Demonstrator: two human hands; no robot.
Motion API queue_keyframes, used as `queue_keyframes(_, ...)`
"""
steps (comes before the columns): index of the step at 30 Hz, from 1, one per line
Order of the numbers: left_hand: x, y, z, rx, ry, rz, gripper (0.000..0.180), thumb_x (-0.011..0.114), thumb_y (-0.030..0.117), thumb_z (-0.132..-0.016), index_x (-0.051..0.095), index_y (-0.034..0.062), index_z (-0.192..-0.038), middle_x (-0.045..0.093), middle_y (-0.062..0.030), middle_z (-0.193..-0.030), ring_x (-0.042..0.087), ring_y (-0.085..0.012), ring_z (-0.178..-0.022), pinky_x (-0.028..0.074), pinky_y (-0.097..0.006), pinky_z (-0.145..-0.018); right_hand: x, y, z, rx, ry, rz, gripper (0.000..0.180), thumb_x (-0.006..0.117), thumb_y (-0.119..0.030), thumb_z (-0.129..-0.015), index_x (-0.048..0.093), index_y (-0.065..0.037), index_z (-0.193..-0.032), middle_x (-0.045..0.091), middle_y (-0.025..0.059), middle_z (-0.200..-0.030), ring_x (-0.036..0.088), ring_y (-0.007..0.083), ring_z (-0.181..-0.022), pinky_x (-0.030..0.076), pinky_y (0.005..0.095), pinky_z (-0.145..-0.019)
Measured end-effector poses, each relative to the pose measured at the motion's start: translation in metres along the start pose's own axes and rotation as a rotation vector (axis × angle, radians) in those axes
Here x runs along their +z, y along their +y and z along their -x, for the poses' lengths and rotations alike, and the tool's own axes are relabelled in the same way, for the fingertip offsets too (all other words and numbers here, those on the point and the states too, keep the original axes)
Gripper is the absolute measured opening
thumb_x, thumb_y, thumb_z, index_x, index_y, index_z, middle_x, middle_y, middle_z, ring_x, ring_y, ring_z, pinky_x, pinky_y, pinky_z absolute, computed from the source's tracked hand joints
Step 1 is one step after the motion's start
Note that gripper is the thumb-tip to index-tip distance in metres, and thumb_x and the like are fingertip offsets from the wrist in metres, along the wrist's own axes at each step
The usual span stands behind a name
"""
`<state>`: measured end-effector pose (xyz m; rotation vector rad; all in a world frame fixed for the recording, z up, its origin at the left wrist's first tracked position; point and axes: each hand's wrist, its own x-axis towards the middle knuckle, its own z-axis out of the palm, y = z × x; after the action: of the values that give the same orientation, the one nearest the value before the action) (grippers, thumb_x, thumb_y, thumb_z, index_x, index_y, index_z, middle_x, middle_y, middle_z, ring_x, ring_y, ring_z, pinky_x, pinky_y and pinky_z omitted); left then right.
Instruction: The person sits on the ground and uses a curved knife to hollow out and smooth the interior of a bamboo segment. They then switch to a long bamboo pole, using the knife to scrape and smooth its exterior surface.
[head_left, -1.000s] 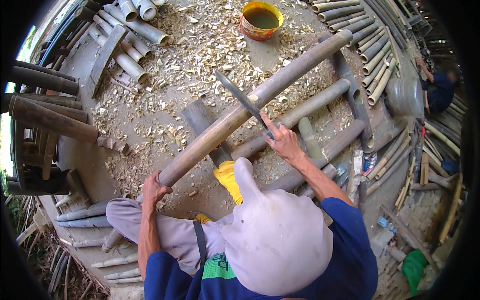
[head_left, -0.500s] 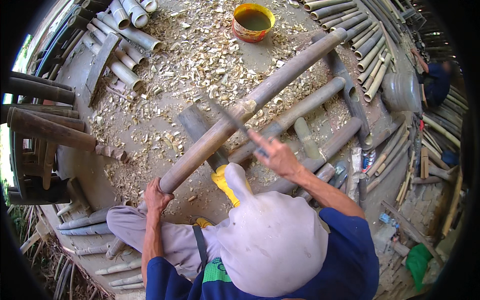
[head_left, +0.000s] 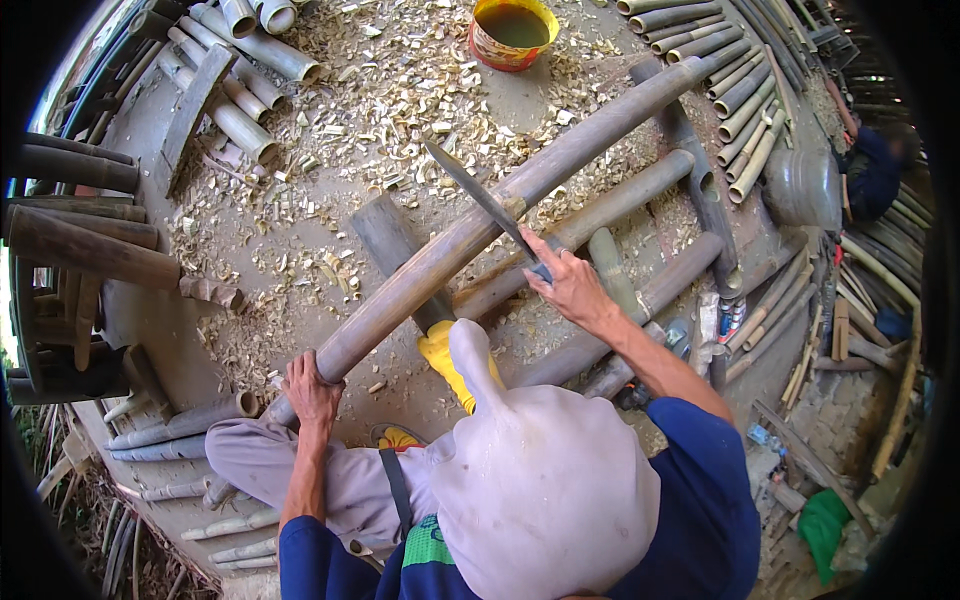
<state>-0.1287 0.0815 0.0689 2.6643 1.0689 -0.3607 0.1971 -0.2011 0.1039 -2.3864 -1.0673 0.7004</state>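
Blade position is the main change: half a second ago the long knife point(head_left: 487, 205) lay low against the bamboo pole point(head_left: 480, 228) with the right hand point(head_left: 570, 285) near the pole's middle, and now the knife is lifted, its tip pointing far and left, its flat crossing over the pole's upper side. A second ago it stood much the same way as now. The left hand point(head_left: 312, 385) has not shifted; it stays clamped around the near end of the pole, beside the person's knee. The right hand is closed tight on the knife handle, just right of the pole.

The pole's long axis runs diagonally, from the near left at the left hand up to the far right, where its end lies close to the stacked bamboo pieces point(head_left: 735, 85). It rests across a dark wooden block point(head_left: 395, 245) on the ground. Pale shavings point(head_left: 350, 120) cover the floor to the far left, and an orange bucket point(head_left: 514, 32) of yellowish liquid stands at the far edge. More bamboo lengths point(head_left: 610, 205) lie parallel, right of the pole.
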Motion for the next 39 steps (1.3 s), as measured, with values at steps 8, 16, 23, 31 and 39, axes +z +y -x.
queue_keyframes(8, 0.0, 0.002, 0.0, 0.003, -0.036, 0.017, 0.061, 0.075, 0.016, -0.055, 0.05, 0.0084, -0.11, 0.053, -0.009, -0.103, 0.049, -0.0291, -0.102, 0.04, -0.045, -0.084, -0.01, 0.015, -0.004, 0.042, 0.022, 0.112, 0.071, 0.062, -0.031, -0.086, 0.024, -0.026, -0.146, 0.059, 0.0248, -0.072, 0.064, 0.0403, -0.063, 0.055, 0.0476, -0.056)
queue_keyframes(16, 0.0, 0.007, -0.003, 0.02, -0.005, 0.03, 0.059, 0.075, 0.016, -0.055, 0.051, 0.0082, -0.108, 0.053, -0.0089, -0.104, 0.049, -0.0287, -0.103, 0.04, -0.045, -0.083, -0.018, 0.007, -0.005, 0.12, -0.002, 0.187, 0.073, 0.062, -0.028, -0.087, 0.021, -0.027, -0.147, 0.058, 0.0233, -0.072, 0.064, 0.0392, -0.062, 0.056, 0.0462, -0.053)
queue_keyframes(23, -0.004, 0.011, -0.003, 0.011, -0.004, 0.026, 0.057, 0.074, 0.015, -0.053, 0.052, 0.0085, -0.106, 0.054, -0.0087, -0.102, 0.05, -0.0297, -0.1, 0.041, -0.044, -0.082, -0.018, 0.024, -0.006, 0.058, 0.054, 0.127, 0.07, 0.06, -0.025, -0.088, 0.023, -0.022, -0.147, 0.055, 0.0121, -0.066, 0.057, 0.0223, -0.051, 0.055, 0.0379, -0.048)
queue_keyframes(31, -0.009, 0.02, -0.036, 0.093, -0.019, 0.113, 0.062, 0.075, 0.016, -0.05, 0.054, 0.0082, -0.107, 0.055, -0.0101, -0.1, 0.052, -0.0315, -0.098, 0.043, -0.046, -0.083, -0.045, 0.037, 0.017, 0.32, 0.55, -0.194, 0.063, 0.058, -0.03, -0.091, 0.03, -0.012, -0.145, 0.058, 0.0024, -0.067, 0.057, 0.0158, -0.057, 0.053, 0.0347, -0.055)
queue_keyframes(39, -0.014, 0.186, -0.136, 0.439, 0.148, 0.482, 0.066, 0.076, 0.018, -0.06, 0.056, 0.0045, -0.121, 0.054, -0.0171, -0.109, 0.054, -0.0346, -0.099, 0.047, -0.041, -0.087, 0.001, 0.007, 0.036, 0.424, 0.557, -0.41, 0.063, 0.062, -0.028, -0.088, 0.036, -0.007, -0.142, 0.056, 0.0057, -0.068, 0.052, 0.0147, -0.058, 0.047, 0.033, -0.057)
